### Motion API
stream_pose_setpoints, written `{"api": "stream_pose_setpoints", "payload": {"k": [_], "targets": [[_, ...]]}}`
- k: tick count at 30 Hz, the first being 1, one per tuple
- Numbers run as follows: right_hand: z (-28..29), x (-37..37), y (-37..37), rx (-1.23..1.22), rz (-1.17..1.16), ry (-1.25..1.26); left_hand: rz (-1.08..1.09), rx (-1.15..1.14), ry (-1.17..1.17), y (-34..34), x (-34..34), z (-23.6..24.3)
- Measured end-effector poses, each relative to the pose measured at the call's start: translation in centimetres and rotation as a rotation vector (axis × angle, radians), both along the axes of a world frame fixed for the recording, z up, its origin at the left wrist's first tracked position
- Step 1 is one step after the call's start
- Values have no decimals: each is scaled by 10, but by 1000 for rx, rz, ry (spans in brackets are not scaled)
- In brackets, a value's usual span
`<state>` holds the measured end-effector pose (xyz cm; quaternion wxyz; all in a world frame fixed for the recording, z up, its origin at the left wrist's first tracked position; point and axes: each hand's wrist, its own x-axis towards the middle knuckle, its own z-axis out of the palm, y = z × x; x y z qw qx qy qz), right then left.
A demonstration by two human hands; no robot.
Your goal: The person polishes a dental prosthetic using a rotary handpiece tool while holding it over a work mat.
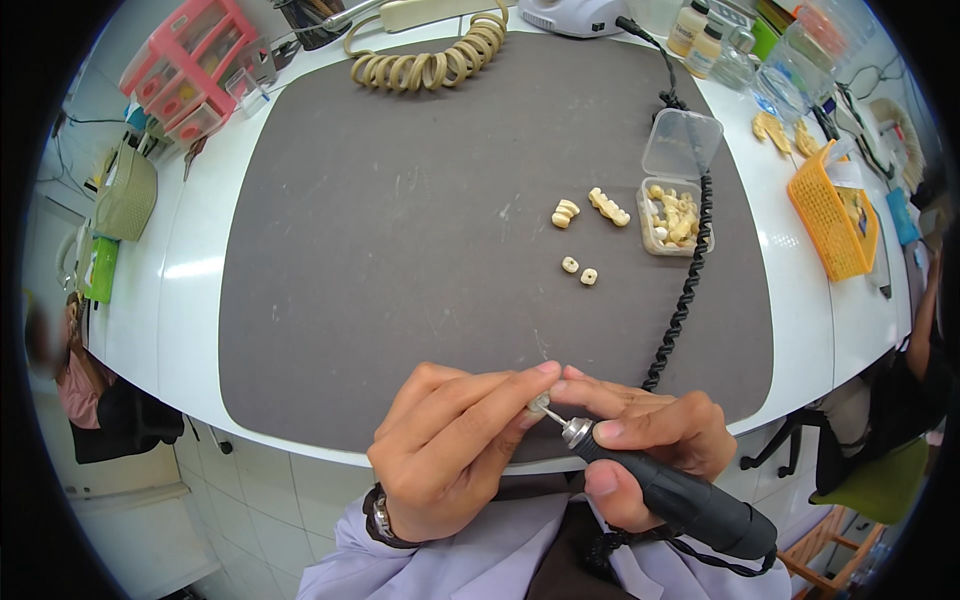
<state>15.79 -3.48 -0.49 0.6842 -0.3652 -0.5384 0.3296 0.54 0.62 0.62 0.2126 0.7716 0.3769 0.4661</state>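
A person's left hand pinches a small pale piece at the slim bit of a black handpiece clasped in the right hand, both close together by the gray mat's near edge, seemingly for steadiness.

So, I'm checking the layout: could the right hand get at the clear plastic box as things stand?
Probably not just now: the right hand is wrapped around the black handpiece, and a black coiled cord crosses the right side of the clear plastic box. Its open lid leaves the contents mostly uncovered.
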Motion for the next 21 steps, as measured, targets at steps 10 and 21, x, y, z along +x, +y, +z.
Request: {"api": "stream_pose_setpoints", "payload": {"k": [10,21], "targets": [[-5,9,0,66,98,-178,-21,26,27,2,-3,-1],[-1,8,-1,30,74,-128,-33,22,25,3,-4,-1]]}}
